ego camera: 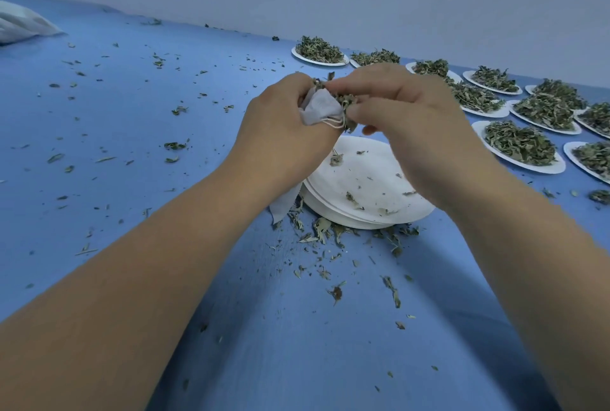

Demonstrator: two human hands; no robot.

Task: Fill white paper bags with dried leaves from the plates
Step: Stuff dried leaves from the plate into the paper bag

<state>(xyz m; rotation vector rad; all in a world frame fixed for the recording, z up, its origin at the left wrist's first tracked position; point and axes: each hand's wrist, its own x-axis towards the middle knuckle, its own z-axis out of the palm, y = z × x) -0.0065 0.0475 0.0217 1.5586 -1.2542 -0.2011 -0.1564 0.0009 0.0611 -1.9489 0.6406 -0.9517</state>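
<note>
At frame centre, the left hand (280, 120) pinches the paper bag (320, 110) open while the right hand (392, 106) stuffs in dried leaves (343, 103); a narrow mouth could spill more onto the bench (132, 146).

No text, label, brand, number or sign can be read anywhere in this view.

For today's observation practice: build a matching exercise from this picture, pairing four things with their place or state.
Things
1. small white paper bag
2. stack of round white paper plates
3. clear plastic bag
4. white paper plates heaped with dried green leaves

Places or states
A. far left on the blue surface
B. rows at the right
C. nearly empty, under the hands
D. held in the left hand

Pairs: 1-D, 2-C, 3-A, 4-B
</note>
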